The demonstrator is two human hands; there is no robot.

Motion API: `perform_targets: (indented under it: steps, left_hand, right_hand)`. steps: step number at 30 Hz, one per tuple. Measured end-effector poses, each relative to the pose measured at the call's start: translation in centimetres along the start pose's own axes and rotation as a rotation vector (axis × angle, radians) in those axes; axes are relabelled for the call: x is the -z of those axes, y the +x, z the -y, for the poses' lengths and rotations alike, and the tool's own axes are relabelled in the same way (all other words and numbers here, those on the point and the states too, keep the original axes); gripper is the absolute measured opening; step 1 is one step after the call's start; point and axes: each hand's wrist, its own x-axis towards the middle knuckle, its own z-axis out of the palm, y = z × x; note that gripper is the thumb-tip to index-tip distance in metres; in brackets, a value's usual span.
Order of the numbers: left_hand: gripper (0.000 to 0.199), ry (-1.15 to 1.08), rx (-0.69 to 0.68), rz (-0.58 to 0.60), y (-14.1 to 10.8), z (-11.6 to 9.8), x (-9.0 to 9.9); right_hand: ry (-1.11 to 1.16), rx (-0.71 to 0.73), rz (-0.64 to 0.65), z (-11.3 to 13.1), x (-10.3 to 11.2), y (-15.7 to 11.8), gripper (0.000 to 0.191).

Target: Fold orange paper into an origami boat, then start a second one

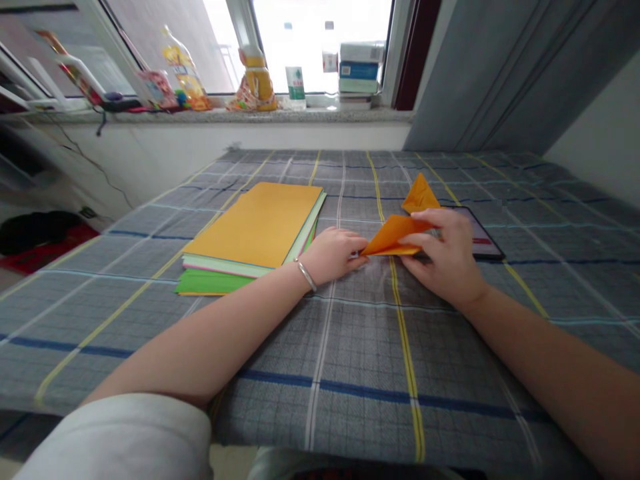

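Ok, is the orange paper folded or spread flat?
Folded: the orange paper shows layered flaps and pointed corners where the right hand grips it, unlike the flat sheets of the stack.

Folded orange paper (395, 235) is matt and smooth, as is the stacked coloured paper (253, 227). The checked cloth (320, 373) shows a rough, matt weave; the bangle (306, 275) is polished metal, and the tablet (483, 233) has a glossy face. The sill (215, 115) is speckled stone with a smooth finish, and the bottle (295, 87) on it is clear plastic.
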Motion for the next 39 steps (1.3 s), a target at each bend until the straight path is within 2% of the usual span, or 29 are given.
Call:
perform_targets:
  steps: [3,5,7,10,13,16,19,21,25,28,32,35,39]
  left_hand:
    - [0.017,-0.051,-0.033,-0.122,-0.2,-0.2,-0.2]
    - [0.016,-0.154,0.003,-0.228,-0.2,-0.3,-0.3]
    - [0.014,-0.282,0.08,-0.35,-0.2,-0.3,-0.4]
    - [0.009,-0.42,0.15,-0.493,-0.1,-0.3,-0.6]
    - [0.008,-0.45,0.115,-0.575,-0.1,-0.1,-0.6]
    - [0.009,-0.404,-0.001,-0.631,-0.1,0.0,-0.4]
    - [0.007,-0.329,-0.161,-0.586,-0.2,-0.3,0.1]
    - [0.007,-0.243,-0.218,-0.528,-0.3,-0.4,0.3]
    - [0.012,-0.007,-0.154,-0.457,-0.6,-0.4,0.6]
    - [0.013,0.071,-0.126,-0.415,-0.6,-0.7,0.6]
    - [0.014,0.006,-0.094,-0.416,-0.3,-1.7,0.1]
    - [0.015,-0.101,-0.037,-0.448,-0.1,-2.5,-0.3]
    - [0.015,-0.236,0.004,-0.449,0.2,-2.8,-0.6]
  right_hand:
    - [-0.034,-0.069,-0.064,0.2,0.3,0.2,0.039]
    - [0.01,-0.116,-0.05,0.3,0.4,0.1,0.044]
    - [0.064,-0.147,-0.01,0.3,0.4,0.1,0.032]
    - [0.15,-0.109,0.032,0.1,0.4,0.0,0.007]
    - [0.195,-0.082,0.056,-0.3,0.3,-0.1,0.005]
    - [0.14,-0.094,0.13,-1.0,0.0,-0.2,0.007]
    - [0.076,-0.122,0.196,-1.9,-0.4,-0.5,0.01]
    - [0.055,-0.128,0.213,-2.5,-0.5,-0.5,0.014]
    - [0.016,-0.064,0.177,-3.1,-0.1,-0.4,0.027]
    - [0.028,0.011,0.167,-2.2,0.3,-0.1,0.023]
    - [0.068,0.053,0.108,0.3,0.2,0.3,0.004]
    - [0.115,-0.008,0.082,1.6,-0.2,0.4,0.005]
    - [0.194,-0.083,0.074,1.8,-0.5,0.5,0.005]
